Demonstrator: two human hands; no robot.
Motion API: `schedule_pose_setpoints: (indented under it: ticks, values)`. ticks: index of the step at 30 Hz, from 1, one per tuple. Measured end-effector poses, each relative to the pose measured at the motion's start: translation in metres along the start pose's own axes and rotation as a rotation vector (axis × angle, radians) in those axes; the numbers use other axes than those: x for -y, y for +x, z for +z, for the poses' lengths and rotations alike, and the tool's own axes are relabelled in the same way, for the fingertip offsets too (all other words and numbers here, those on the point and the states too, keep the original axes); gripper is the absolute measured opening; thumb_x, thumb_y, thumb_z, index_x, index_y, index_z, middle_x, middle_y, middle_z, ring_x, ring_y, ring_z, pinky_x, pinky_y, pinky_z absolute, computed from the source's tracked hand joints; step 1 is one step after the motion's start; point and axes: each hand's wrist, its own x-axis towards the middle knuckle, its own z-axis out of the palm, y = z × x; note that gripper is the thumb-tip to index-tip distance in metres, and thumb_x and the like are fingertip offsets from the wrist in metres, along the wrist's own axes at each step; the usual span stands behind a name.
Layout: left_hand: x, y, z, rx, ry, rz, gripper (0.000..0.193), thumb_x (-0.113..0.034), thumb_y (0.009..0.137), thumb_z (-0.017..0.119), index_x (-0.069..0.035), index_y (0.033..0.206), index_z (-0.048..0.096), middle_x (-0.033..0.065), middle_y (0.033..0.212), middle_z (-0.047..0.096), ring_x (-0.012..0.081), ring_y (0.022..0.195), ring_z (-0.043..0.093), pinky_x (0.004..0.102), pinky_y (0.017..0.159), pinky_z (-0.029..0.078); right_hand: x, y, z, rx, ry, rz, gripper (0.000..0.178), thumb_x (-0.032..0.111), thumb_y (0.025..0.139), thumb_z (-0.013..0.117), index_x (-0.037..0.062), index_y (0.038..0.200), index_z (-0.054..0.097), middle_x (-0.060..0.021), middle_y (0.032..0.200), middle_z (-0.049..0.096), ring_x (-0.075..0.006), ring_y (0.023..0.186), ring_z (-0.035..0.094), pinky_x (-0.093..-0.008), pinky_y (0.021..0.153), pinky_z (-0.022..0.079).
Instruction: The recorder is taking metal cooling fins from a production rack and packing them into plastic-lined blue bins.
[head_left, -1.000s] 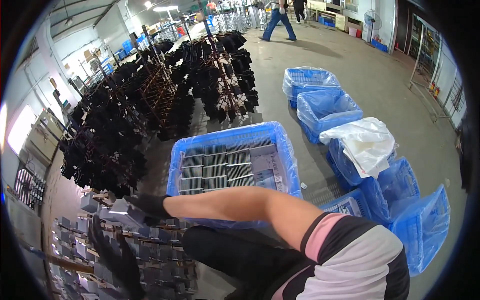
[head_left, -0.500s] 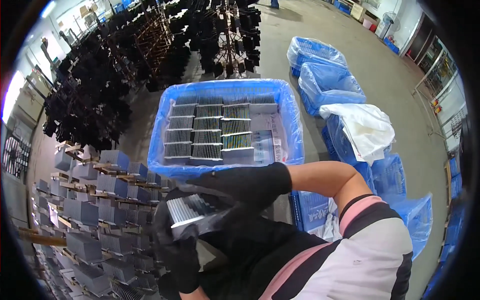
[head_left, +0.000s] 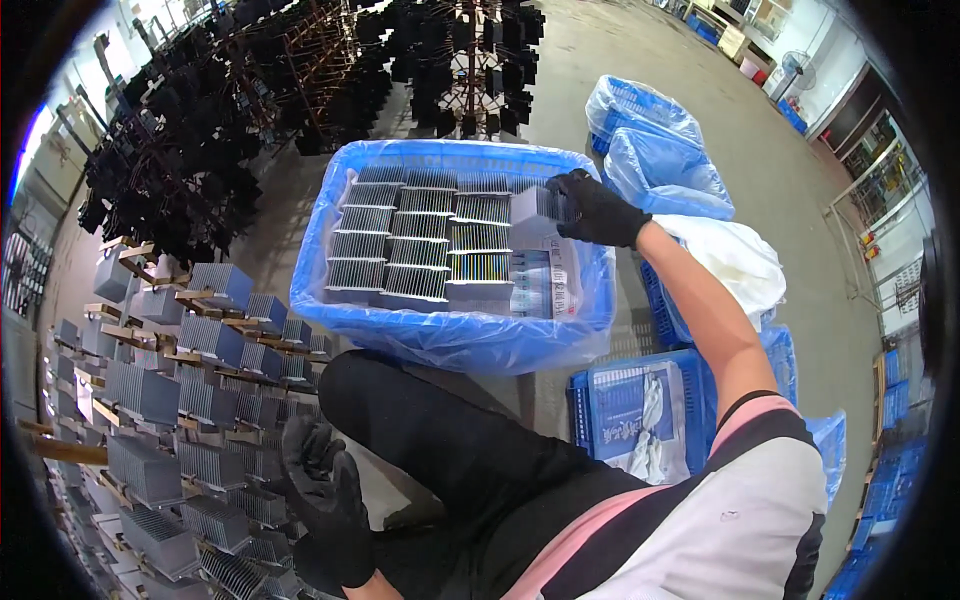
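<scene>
My right hand (head_left: 602,212), in a black glove, grips a grey finned heat sink (head_left: 532,213) by its right end. That piece sits inside the far right part of a blue crate (head_left: 450,338) lined with clear plastic. To its left, several heat sinks (head_left: 416,228) stand packed in columns, fins up. Printed paper (head_left: 545,285) lies on the crate bottom near the front right. Low at the left, beside my knee, my gloved left hand (head_left: 322,488) holds nothing; its fingers are loosely bent with the thumb apart.
A rack of grey heat sinks (head_left: 150,405) on bars fills the left side. Dark racks (head_left: 170,170) hung with black parts stand behind it. Along the right are blue crates (head_left: 665,175) with plastic liners, one under a white cloth (head_left: 735,265). Another crate (head_left: 580,410) sits near my right thigh.
My right hand has moved from my lap out to the crate's far right with the heat sink. My left hand has let go of the heat sink and dropped slightly lower and left.
</scene>
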Motion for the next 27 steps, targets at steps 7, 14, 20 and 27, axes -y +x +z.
schedule_pose_setpoints:
  ticks: [7, 14, 20, 27]
  values:
    - [0.023, -0.019, -0.02, 0.043, 0.185, -0.079, 0.041, -0.025, 0.098, 0.055, -0.002, 0.132, 0.051, 0.0126, 0.125, 0.059, 0.0237, 0.115, 0.057, 0.0383, 0.1, 0.045, -0.004, 0.021, 0.035, 0.3, -0.42, 0.407, 0.048, 0.023, 0.074, 0.069, 0.0079, 0.118, 0.058, -0.0155, 0.104, 0.062, -0.0364, 0.1, 0.062, -0.0482, 0.08, 0.05]
    - [0.031, -0.038, -0.023, -0.025, 0.229, -0.214, 0.04, -0.024, 0.097, 0.057, -0.001, 0.129, 0.054, 0.0149, 0.117, 0.063, 0.0239, 0.109, 0.062, 0.0362, 0.093, 0.05, -0.008, 0.016, 0.054, 0.194, -0.629, 0.181, 0.045, 0.025, 0.076, 0.068, 0.0106, 0.117, 0.059, -0.0153, 0.104, 0.062, -0.035, 0.097, 0.063, -0.0561, 0.086, 0.044]
    - [0.048, -0.046, -0.025, -0.077, 0.296, -0.147, 0.04, -0.029, 0.098, 0.056, -0.002, 0.127, 0.056, 0.0142, 0.114, 0.066, 0.0209, 0.101, 0.065, 0.0324, 0.087, 0.053, 0.03, 0.014, 0.05, 0.215, -0.592, 0.134, 0.049, 0.03, 0.078, 0.069, 0.0096, 0.121, 0.06, -0.0154, 0.107, 0.063, -0.0357, 0.105, 0.059, -0.0563, 0.092, 0.041]
    - [0.037, -0.044, -0.015, -0.066, 0.321, -0.276, 0.036, -0.012, 0.092, 0.062, 0.001, 0.124, 0.056, 0.0149, 0.124, 0.058, 0.0243, 0.11, 0.06, 0.0361, 0.092, 0.049, 0.078, 0.004, 0.088, 0.286, -0.343, -0.11, 0.068, 0.042, 0.085, 0.063, 0.0046, 0.138, 0.046, -0.027, 0.134, 0.05, -0.039, 0.127, 0.048, -0.0504, 0.108, 0.033]
